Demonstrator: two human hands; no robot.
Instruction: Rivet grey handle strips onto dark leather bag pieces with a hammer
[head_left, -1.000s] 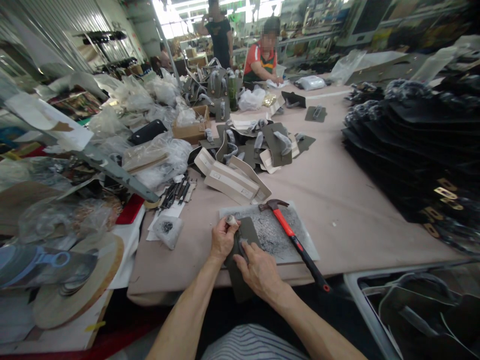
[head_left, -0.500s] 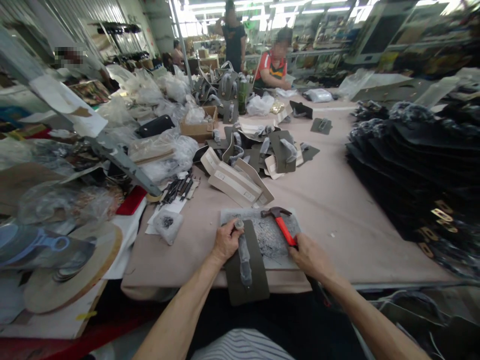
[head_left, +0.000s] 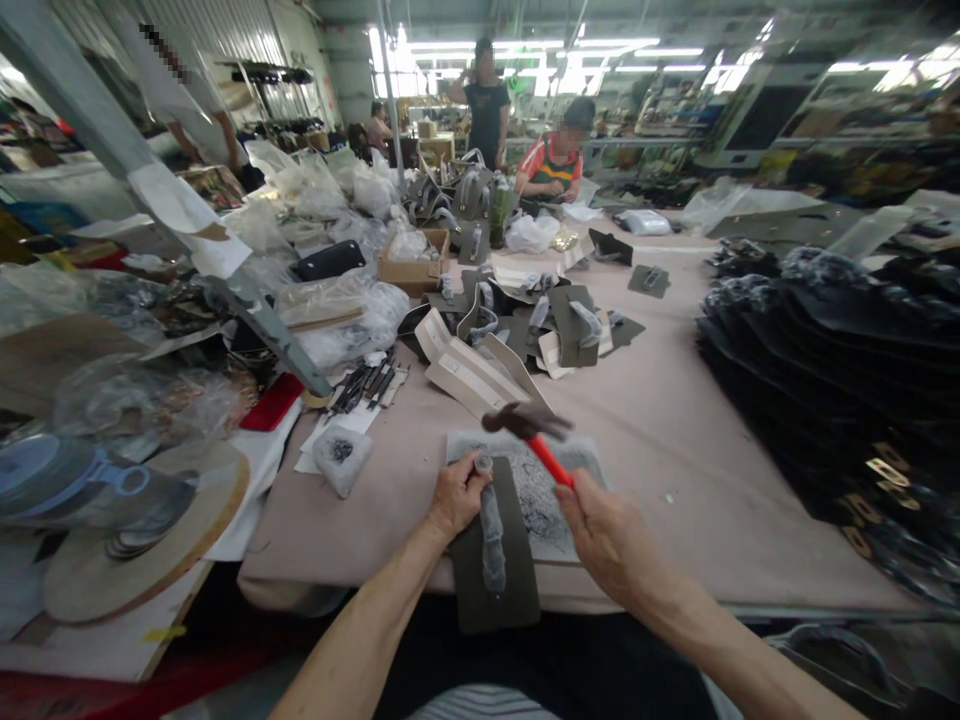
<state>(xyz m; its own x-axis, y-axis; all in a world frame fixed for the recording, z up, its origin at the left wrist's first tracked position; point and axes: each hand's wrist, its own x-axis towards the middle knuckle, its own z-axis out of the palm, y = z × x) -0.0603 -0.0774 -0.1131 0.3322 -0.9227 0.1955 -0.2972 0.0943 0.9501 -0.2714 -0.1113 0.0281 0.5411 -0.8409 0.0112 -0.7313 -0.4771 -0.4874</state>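
My left hand (head_left: 456,496) is closed round a short metal punch (head_left: 484,463), its round end facing up. The punch stands at the far end of a plastic-wrapped handle (head_left: 493,550) on a dark olive panel (head_left: 516,540). That panel overlaps a worn pale slab (head_left: 585,455) and hangs over the table's front edge. In my right hand (head_left: 604,530) is a claw hammer (head_left: 551,461) with a red grip. Its blurred head is raised above the slab, to the upper right of the punch and apart from it.
Beyond the slab lies a heap of olive and cream panels (head_left: 574,325) with wrapped handles. Stacked black pieces (head_left: 795,370) fill the right side. At left are a bag of small dark parts (head_left: 341,458), pens, a red case (head_left: 271,402) and a slanting metal post (head_left: 262,335). Several people are farther back.
My right hand has lifted the hammer off the slab and swung its head left, toward the punch. My left hand keeps its hold on the punch. The view has tilted up slightly.
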